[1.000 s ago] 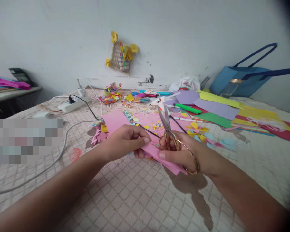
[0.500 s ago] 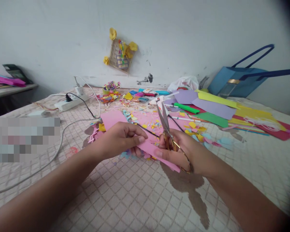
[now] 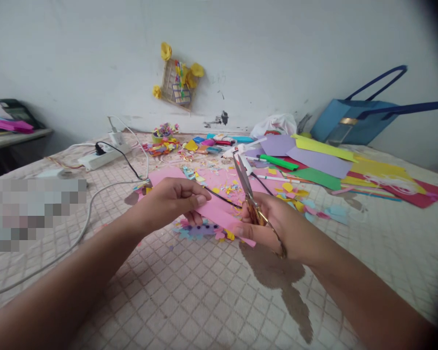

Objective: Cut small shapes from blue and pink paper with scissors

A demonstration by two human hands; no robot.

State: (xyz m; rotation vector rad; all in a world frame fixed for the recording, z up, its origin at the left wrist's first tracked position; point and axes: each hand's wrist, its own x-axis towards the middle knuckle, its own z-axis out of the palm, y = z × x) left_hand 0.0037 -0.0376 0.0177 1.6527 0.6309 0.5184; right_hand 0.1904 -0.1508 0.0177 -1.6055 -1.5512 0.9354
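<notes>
A pink paper strip (image 3: 219, 216) stretches between my two hands above the table. Its left end is pinched by the thumb and fingers of my left hand (image 3: 171, 201). My right hand (image 3: 273, 214) is closed around a pair of scissors (image 3: 245, 180), blades pointing up and nearly together, while its thumb also presses on the strip's right end. Under the hands lie a larger pink sheet (image 3: 215, 176) strewn with small paper scraps, and several cut paper flower shapes (image 3: 193, 231).
Coloured paper sheets (image 3: 321, 163) and a green marker (image 3: 279, 162) lie to the right, before a blue bag (image 3: 350, 116). A glue gun (image 3: 241, 150) rests behind the scissors. At left are a power strip (image 3: 104, 156) and a white cable (image 3: 91, 214) crossing the patterned cloth.
Both hands have shifted slightly, the left one further to the left and the strip with it. Purple paper pieces with dark dots now show beneath the strip. The scissor blades look closer together.
</notes>
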